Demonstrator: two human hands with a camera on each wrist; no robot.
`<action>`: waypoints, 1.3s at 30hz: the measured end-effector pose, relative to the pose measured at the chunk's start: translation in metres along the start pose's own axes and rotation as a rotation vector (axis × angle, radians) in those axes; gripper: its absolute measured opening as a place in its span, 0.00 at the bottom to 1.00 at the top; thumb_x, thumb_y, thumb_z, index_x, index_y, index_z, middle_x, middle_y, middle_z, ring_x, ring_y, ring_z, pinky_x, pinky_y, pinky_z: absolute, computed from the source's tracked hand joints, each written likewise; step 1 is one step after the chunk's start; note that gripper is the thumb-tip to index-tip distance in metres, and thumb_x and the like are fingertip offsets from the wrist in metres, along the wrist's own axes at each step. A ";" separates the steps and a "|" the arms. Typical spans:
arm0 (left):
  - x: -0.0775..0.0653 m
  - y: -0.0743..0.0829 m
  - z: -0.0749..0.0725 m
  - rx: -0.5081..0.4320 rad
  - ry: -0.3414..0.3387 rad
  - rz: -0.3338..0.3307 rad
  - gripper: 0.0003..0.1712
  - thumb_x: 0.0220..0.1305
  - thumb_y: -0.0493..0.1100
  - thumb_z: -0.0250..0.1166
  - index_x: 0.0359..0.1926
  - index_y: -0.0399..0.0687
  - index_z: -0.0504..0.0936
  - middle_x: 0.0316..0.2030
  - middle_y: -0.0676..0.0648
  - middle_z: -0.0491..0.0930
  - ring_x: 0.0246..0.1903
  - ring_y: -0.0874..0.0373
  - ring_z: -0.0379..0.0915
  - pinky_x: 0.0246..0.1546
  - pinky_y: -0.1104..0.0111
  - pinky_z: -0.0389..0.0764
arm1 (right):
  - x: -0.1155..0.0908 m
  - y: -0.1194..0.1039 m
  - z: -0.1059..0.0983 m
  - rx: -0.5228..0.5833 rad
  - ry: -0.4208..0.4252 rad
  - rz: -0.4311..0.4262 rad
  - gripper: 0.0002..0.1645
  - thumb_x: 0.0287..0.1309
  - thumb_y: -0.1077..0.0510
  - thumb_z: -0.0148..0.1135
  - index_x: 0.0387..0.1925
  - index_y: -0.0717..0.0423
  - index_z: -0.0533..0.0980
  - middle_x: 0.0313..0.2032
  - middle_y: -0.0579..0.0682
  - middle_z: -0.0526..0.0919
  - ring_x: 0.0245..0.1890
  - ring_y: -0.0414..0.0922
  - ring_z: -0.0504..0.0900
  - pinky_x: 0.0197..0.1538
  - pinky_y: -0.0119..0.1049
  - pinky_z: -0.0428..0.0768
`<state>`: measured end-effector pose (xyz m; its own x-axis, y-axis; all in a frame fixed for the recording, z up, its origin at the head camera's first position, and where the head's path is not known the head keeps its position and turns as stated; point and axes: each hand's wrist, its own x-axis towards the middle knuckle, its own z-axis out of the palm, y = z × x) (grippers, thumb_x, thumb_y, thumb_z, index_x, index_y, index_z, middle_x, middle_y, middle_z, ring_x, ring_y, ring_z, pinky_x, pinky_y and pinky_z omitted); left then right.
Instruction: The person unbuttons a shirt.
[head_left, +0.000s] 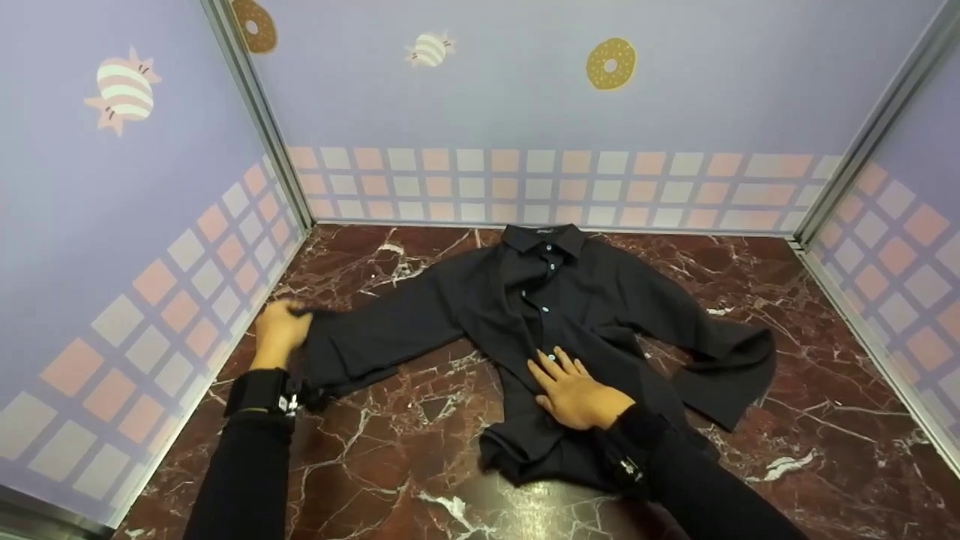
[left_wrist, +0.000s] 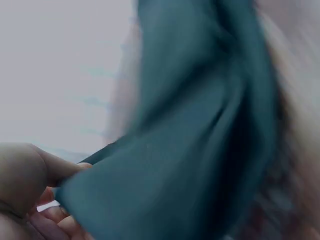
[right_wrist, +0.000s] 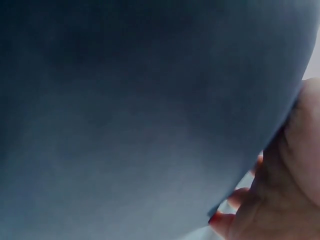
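Observation:
A dark button-up shirt (head_left: 465, 300) lies front side up, its collar toward the back wall and its lower part bunched. My left hand (head_left: 279, 330) pinches the cuff end of the sleeve on the left, stretched out sideways. In the left wrist view the thumb and curled fingers (left_wrist: 60, 222) grip the edge of the sleeve cloth (left_wrist: 165, 165). My right hand (head_left: 581, 394) rests on the shirt front beside the button row, fingers spread. Dark cloth (right_wrist: 140, 125) fills most of the right wrist view, with the right hand (right_wrist: 285, 175) at its edge.
The shirt lies on a dark red marbled tabletop (head_left: 390, 457). Lilac panels with pink and white squares stand at the back (head_left: 480, 97), left (head_left: 90, 225) and right. The other sleeve (head_left: 727, 360) bends down toward the right side.

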<state>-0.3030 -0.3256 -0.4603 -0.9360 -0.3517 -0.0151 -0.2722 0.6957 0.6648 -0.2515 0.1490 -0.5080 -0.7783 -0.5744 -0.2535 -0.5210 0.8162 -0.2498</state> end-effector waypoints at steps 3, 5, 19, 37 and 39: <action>-0.002 0.040 0.001 -0.323 -0.064 0.019 0.22 0.77 0.38 0.61 0.64 0.27 0.75 0.64 0.26 0.73 0.41 0.43 0.86 0.48 0.55 0.89 | -0.001 0.000 0.001 0.001 0.013 0.008 0.36 0.85 0.52 0.47 0.84 0.59 0.54 0.84 0.62 0.50 0.83 0.67 0.43 0.81 0.64 0.50; -0.005 0.067 0.010 -0.638 -0.111 -0.006 0.20 0.77 0.34 0.60 0.64 0.26 0.72 0.61 0.30 0.73 0.32 0.55 0.85 0.35 0.65 0.90 | 0.000 0.000 0.001 -0.003 0.020 0.012 0.36 0.85 0.52 0.47 0.84 0.59 0.54 0.84 0.63 0.50 0.83 0.67 0.43 0.80 0.65 0.50; -0.012 0.094 0.083 -0.311 -0.124 0.284 0.22 0.77 0.35 0.61 0.68 0.33 0.76 0.64 0.31 0.78 0.65 0.35 0.75 0.65 0.48 0.76 | 0.004 -0.003 -0.001 -0.013 0.020 -0.010 0.36 0.85 0.51 0.46 0.84 0.59 0.54 0.84 0.63 0.50 0.83 0.68 0.44 0.80 0.66 0.52; 0.019 -0.019 0.038 0.224 -0.076 0.162 0.12 0.58 0.36 0.65 0.40 0.34 0.88 0.45 0.30 0.87 0.50 0.28 0.81 0.50 0.44 0.82 | 0.004 -0.001 -0.002 -0.016 0.020 0.000 0.36 0.85 0.51 0.46 0.84 0.59 0.54 0.84 0.62 0.50 0.83 0.67 0.44 0.80 0.65 0.52; 0.023 -0.033 0.019 0.327 -0.101 0.123 0.14 0.54 0.35 0.63 0.40 0.32 0.86 0.48 0.25 0.84 0.50 0.25 0.80 0.47 0.41 0.83 | 0.005 0.000 -0.002 -0.018 0.016 0.007 0.36 0.85 0.51 0.46 0.84 0.58 0.54 0.84 0.62 0.50 0.83 0.67 0.43 0.80 0.64 0.51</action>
<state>-0.3199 -0.3444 -0.4969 -0.9790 -0.2009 -0.0350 -0.1984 0.8983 0.3922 -0.2555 0.1464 -0.5076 -0.7873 -0.5676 -0.2406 -0.5215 0.8213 -0.2311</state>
